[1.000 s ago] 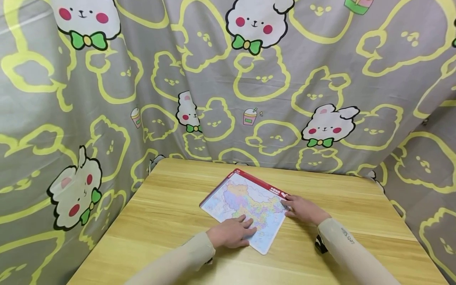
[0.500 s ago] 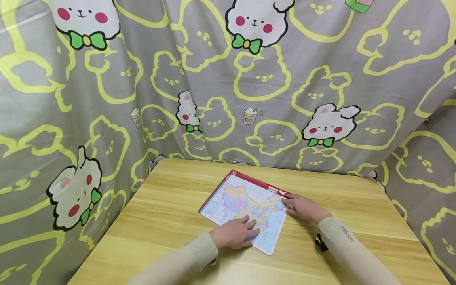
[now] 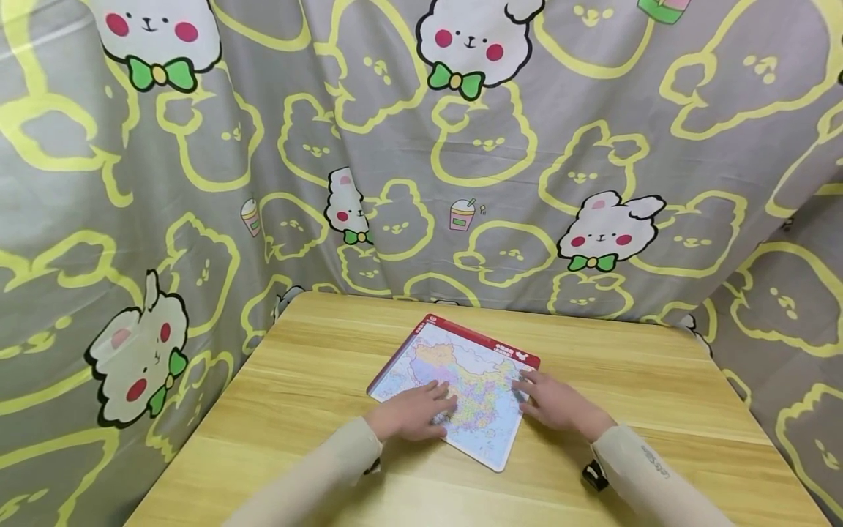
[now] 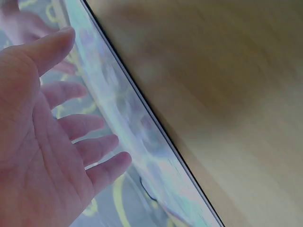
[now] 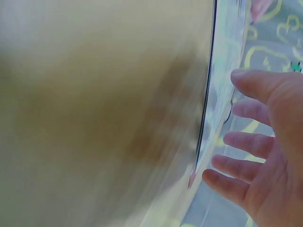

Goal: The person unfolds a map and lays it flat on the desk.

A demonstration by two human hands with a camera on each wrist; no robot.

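A flat map board (image 3: 484, 406) with a red strip along its far edge lies turned at an angle on the wooden table. Over its near left side is my left hand (image 3: 411, 413), fingers loosely extended and holding nothing. My right hand (image 3: 560, 399) hovers at the right edge, fingers spread across the map's corner area. In the left wrist view, the palm and separated fingers of the left hand (image 4: 47, 137) show above the glossy map (image 4: 128, 104). The right wrist view likewise has the right hand (image 5: 270, 146) with bare fingers beside the map's edge (image 5: 220, 66).
The wooden table (image 3: 296, 373) extends around the map on all sides. A grey curtain (image 3: 395, 132) with yellow outlines and white rabbit figures hangs behind the table and at both sides. Dark wrist straps (image 3: 595, 474) show beneath the sleeves.
The map has turned slightly, its near corner sliding right by half a second ago. Since then my left hand has lifted back leftward, and my right hand has let go of the map's edge.
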